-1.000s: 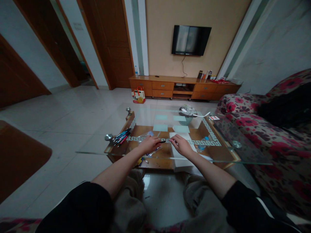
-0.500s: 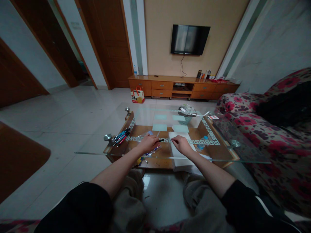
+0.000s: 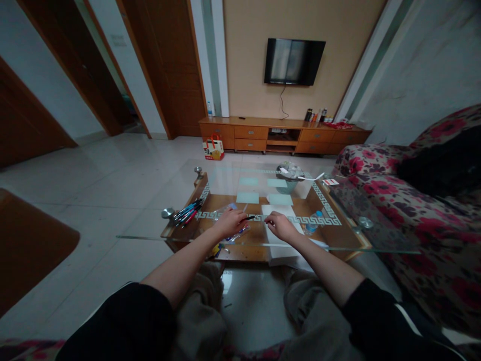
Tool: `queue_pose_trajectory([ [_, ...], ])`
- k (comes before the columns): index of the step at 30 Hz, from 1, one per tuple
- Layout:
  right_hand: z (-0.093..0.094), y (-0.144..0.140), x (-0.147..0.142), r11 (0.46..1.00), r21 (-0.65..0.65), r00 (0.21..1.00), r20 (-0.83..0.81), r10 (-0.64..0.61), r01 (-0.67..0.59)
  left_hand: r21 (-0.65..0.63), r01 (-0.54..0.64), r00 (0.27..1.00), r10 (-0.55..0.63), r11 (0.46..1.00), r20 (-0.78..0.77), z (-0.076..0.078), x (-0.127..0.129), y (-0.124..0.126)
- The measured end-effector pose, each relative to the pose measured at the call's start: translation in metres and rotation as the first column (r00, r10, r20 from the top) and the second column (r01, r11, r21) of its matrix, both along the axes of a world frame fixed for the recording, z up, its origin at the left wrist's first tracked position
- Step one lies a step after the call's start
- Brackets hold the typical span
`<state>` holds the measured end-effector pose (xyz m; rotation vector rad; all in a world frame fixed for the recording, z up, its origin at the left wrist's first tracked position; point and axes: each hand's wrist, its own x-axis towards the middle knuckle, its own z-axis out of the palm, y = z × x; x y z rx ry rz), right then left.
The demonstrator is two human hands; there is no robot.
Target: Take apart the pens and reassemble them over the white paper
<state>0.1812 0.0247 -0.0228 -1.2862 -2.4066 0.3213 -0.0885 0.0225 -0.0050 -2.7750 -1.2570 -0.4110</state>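
Over the glass coffee table (image 3: pixel 150 237), my left hand (image 3: pixel 229 223) is closed around a slim black pen part (image 3: pixel 250 218) whose end points to the right. Facing it, a short gap away, my right hand (image 3: pixel 281 225) has thumb and fingers pinched together. Something small and dark may sit at those fingertips, too small to name. A bundle of several pens (image 3: pixel 188 212), blue, black and red, lies on the table left of my left hand. Clear plastic packaging (image 3: pixel 240 233) shows beneath and beside my left hand.
Below the glass, a white paper stack (image 3: pixel 280 255) and a blue-capped bottle (image 3: pixel 312 223) are visible. A basket with a plastic liner (image 3: pixel 286 185) shows at the table's far side. A floral sofa (image 3: pixel 398 210) stands right; a TV cabinet (image 3: pixel 250 133) stands beyond.
My right fingers have curled slightly, and the pale tip seen at them before no longer shows. My left hand and the black pen part stay nearly still.
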Motion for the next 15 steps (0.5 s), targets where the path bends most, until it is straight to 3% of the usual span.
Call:
queue_pose_trajectory([
  [15, 0.0031, -0.0053, -0.0025, 0.997, -0.006, 0.991, 0.110, -0.073, 0.074, -0.016, 0.005, 1.000, -0.005, 1.000, 0.012, 0.0033, 0.0004, -0.0010],
])
